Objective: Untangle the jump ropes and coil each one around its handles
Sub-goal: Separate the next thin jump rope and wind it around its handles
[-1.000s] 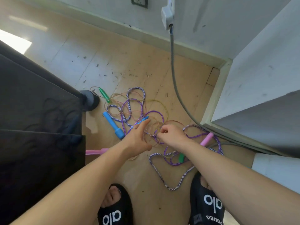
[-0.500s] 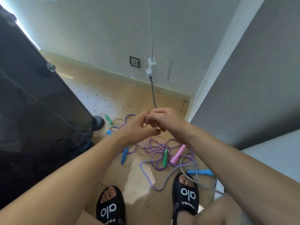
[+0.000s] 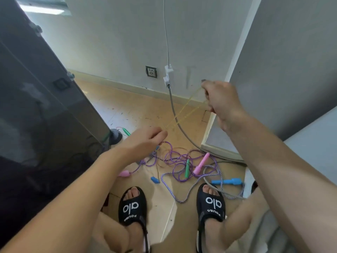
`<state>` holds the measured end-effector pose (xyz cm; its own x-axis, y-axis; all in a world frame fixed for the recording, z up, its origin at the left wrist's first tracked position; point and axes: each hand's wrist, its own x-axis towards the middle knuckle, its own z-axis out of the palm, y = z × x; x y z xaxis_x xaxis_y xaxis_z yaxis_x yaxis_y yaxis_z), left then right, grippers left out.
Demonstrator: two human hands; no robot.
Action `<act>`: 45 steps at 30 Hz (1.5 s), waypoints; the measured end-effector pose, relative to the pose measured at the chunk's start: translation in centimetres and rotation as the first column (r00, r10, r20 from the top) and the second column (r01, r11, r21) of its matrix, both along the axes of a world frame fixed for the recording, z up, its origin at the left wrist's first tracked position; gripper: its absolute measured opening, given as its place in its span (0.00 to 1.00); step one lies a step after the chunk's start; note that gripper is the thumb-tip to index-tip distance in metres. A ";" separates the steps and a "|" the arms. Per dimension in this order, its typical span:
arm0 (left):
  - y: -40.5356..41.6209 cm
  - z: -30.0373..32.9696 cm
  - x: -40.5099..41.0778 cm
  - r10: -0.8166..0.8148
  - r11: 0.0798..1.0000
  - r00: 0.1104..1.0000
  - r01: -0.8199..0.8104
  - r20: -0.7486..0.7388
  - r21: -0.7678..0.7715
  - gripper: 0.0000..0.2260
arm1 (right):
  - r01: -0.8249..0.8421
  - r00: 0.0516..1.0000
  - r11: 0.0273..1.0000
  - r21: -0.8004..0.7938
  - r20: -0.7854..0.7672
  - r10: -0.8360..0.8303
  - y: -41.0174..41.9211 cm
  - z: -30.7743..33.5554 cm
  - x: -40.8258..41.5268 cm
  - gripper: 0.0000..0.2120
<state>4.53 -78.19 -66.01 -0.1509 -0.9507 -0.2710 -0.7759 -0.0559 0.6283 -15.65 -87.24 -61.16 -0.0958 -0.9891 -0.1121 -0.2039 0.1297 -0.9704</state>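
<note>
Two strands of a thin yellow rope (image 3: 184, 111) are held taut between the two hands, raised above the floor; the left hand (image 3: 145, 138) is closed in a pinch on the low left end of the strands, fingers curled; the right hand (image 3: 221, 99) is raised higher and farther to the right, its fingers curled round the upper end. Below the hands, on the wooden floor (image 3: 127, 110), the tangle (image 3: 178, 159) of purple ropes is seen, lying just beyond the two black sandals (image 3: 132, 207); within it a green handle (image 3: 187, 168) and a pink handle (image 3: 201, 163) are found side by side; a blue handle (image 3: 227, 181) lies to the right, near the right sandal; a second pink handle (image 3: 124, 173) and a small blue piece (image 3: 155, 179) are seen on the left, partly hidden by the left forearm; another green handle (image 3: 126, 131) lies farther away, beside a dark round foot (image 3: 116, 136). A grey cable (image 3: 173, 110) is hung from a white plug (image 3: 167, 77) on the far wall and runs down through the tangle; a socket (image 3: 151, 71) is set just left of it. A dark cabinet (image 3: 40, 106) fills the left side.
</note>
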 end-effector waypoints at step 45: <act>-1.5 2.5 2.1 -0.032 0.994 0.970 0.006 -0.243 -0.107 0.16 | -0.649 0.638 0.750 0.129 -0.445 0.628 1.9 -3.1 4.3 0.21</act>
<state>6.66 -79.70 -63.50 -0.2181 -0.9682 -0.1226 -0.5988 0.0336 0.8002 -11.33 -85.38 -64.30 0.5340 -0.8252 -0.1839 -0.6164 -0.2312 -0.7527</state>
